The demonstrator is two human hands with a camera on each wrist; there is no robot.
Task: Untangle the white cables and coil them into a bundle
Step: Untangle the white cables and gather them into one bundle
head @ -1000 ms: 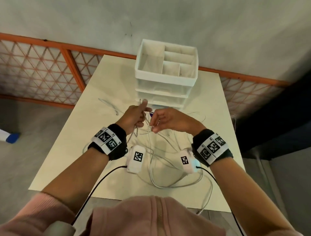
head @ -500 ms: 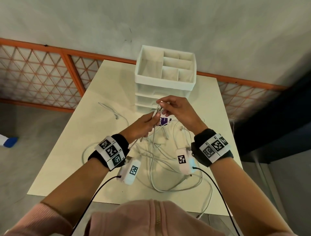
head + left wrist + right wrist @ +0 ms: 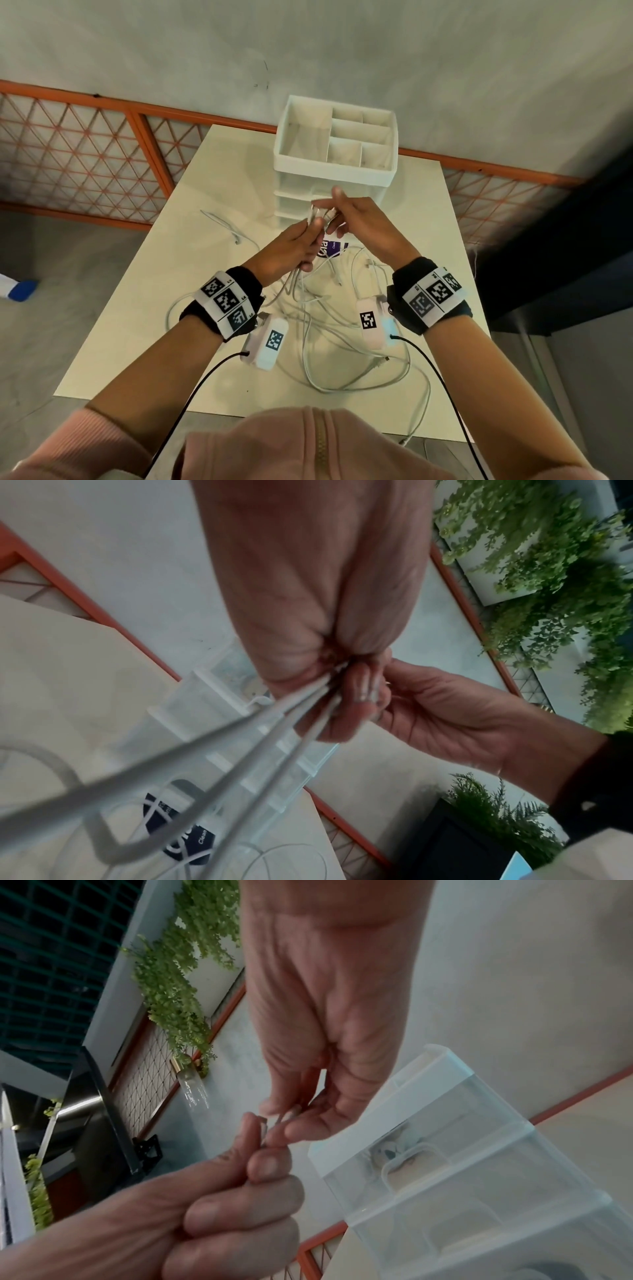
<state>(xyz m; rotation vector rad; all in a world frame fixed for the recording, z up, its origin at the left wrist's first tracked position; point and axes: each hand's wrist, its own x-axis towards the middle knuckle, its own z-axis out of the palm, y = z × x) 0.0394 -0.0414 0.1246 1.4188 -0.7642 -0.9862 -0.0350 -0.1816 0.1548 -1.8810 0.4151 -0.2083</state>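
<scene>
The left hand (image 3: 291, 245) is closed in a fist-like grip around several thin white charging cables (image 3: 318, 329), holding them raised above the pale rectangular surface (image 3: 212, 192). From the left wrist view, at least three strands run taut out of that grip and down toward the loose tangle lying on the surface between the two forearms. The cable ends stick up past the left fingertips, and there the right hand (image 3: 363, 222) pinches the connector tips (image 3: 323, 214) between thumb and fingers, with the remaining fingers loosely spread.

So the held strands run roughly vertically: ends at the top between both hands, slack hanging straight below. Both hands meet at the ends, touching or almost so; the tangle lies below and nearer the person's body. Just behind the hands stands a white plastic drawer organiser (image 3: 335, 164) with an open, divided top, and a purple printed packet (image 3: 334, 247) lies beneath them. Judging from this, the ends are being gathered and aligned; coiling has not yet begun.
</scene>
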